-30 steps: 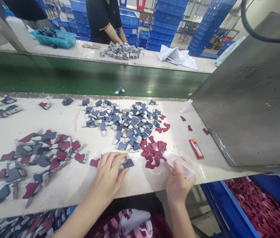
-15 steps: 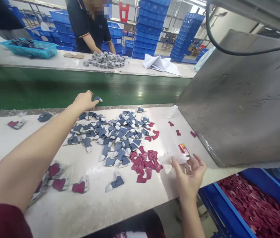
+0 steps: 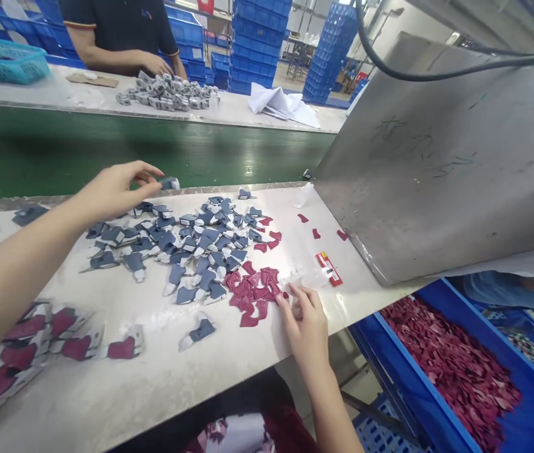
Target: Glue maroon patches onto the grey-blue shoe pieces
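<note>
My left hand (image 3: 128, 185) reaches over the far edge of the work surface. Its thumb and fingertips are closed on a small blue-and-white molded part (image 3: 170, 183) beside the green belt. My right hand (image 3: 307, 324) is open, with its thumb touching the edge of a pile of dark red cut pieces (image 3: 252, 292). Just beyond its fingers lies a translucent bottle with a dark tip (image 3: 312, 275), beside a red packet (image 3: 329, 268). A heap of blue-and-white parts (image 3: 205, 242) lies between my hands; a single one (image 3: 198, 331) sits nearer me.
Parts with red pieces on them (image 3: 78, 347) lie at the left. A metal panel (image 3: 437, 176) stands at the right, above a blue crate of red pieces (image 3: 441, 365). Across the green belt (image 3: 220, 151), a co-worker's hand (image 3: 156, 63) is at a grey parts heap (image 3: 167, 93).
My right hand has let go of the bottle and moved left to the red pieces. My left hand has drawn the blue-and-white part back from the belt. The view has shifted.
</note>
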{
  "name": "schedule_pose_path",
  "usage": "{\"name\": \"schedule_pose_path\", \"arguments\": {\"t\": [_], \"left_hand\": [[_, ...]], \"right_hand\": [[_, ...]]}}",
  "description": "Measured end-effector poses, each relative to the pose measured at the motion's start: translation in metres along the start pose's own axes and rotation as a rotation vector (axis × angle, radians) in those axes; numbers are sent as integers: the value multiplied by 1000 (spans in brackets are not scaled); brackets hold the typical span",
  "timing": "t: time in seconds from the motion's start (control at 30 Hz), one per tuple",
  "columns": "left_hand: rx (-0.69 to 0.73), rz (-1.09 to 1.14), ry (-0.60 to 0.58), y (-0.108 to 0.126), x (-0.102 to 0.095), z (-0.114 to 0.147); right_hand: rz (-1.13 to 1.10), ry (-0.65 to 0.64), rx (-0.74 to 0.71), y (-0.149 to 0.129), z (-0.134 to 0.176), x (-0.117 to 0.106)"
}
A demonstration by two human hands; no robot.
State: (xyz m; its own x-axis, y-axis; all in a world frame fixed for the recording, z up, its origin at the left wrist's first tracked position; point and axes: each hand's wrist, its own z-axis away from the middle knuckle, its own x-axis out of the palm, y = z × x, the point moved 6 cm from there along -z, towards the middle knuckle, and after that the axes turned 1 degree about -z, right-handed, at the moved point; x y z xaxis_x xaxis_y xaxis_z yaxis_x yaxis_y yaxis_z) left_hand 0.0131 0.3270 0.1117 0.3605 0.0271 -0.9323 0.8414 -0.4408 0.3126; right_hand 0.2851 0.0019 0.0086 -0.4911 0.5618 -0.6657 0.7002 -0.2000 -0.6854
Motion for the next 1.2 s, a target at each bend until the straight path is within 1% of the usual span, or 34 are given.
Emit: {"name": "schedule_pose_path", "arguments": {"t": [0.03, 0.1, 0.17, 0.2, 0.27, 0.3, 0.33, 0.37, 0.43, 0.5, 0.57, 0.63, 0.67, 0.73, 0.8, 0.87, 0.93, 1.0, 1.1, 1.2], "left_hand": [[45, -9, 16, 13, -3, 15], [110, -93, 113, 39, -11, 53], [153, -115, 212, 63, -15, 101], [163, -87, 209, 72, -11, 126], [241, 12, 193, 91, 2, 177], [247, 58, 195, 97, 11, 200], [217, 67, 171, 100, 24, 219], [215, 91, 165, 103, 35, 236], [177, 126, 171, 107, 56, 258], [129, 170, 186, 109, 71, 267], [70, 235, 198, 108, 79, 268], [2, 342, 189, 107, 81, 267], [-44, 412, 166, 105, 81, 267], [-163, 596, 93, 102, 84, 267], [-300, 807, 31, 100, 86, 270], [-417, 967, 38, 100, 86, 273], [-495, 1039, 80, 100, 82, 276], [-533, 1070, 117, 101, 78, 277], [-538, 1105, 144, 104, 72, 277], [-528, 1118, 166, 105, 69, 277]], "right_hand": [[-2, -21, 22, 2, 0, 1], [-23, -57, 62, 6, -1, 2], [-89, -89, 118, 11, 0, 2], [-150, -101, 148, 13, 1, 3], [-336, -111, 191, 12, 3, 4], [-449, -108, 204, 10, 4, 5], [-562, -96, 218, 8, 5, 6], [-664, -80, 238, 5, 5, 7], [-801, -73, 297, 1, 6, 9], [-849, -102, 344, -4, 6, 13], [-857, -135, 330, -12, 6, 17], [-889, -167, 281, -22, 6, 21], [-918, -200, 267, -27, 7, 24], [-979, -291, 266, -38, 11, 32], [-988, -377, 254, -49, 17, 37], [-926, -442, 190, -62, 23, 39], [-851, -480, 141, -73, 29, 39], [-826, -478, 166, -79, 35, 39], [-839, -459, 236, -86, 41, 41], [-825, -435, 235, -93, 42, 40]]}}
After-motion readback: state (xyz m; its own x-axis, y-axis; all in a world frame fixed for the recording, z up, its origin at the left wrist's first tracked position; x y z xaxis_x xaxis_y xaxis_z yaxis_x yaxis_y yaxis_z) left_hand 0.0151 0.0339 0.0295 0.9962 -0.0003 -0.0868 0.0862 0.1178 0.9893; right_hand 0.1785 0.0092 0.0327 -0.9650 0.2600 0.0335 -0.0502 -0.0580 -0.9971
